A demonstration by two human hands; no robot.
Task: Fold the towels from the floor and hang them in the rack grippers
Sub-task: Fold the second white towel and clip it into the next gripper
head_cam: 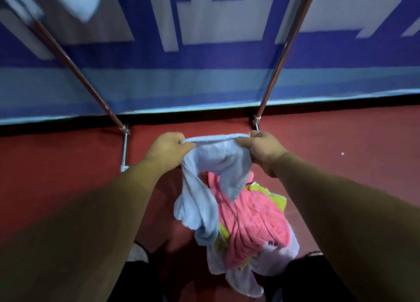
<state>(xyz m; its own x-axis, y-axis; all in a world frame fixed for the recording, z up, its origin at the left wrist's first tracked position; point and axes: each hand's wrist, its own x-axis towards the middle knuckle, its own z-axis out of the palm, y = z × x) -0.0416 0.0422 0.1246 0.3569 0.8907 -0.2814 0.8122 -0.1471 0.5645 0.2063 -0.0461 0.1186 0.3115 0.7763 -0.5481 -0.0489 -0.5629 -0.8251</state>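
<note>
I have the light blue towel up in the air just above the pile. Its top hem is stretched straight between both grips, and the soft cloth below sags in crumpled folds, with one long tail drooping to the lower left. My left grip pinches one end of the hem and my right grip clenches the other. Beneath, a pink towel, a yellow towel and a pale towel lie heaped on the red floor, near the rack's metal poles.
</note>
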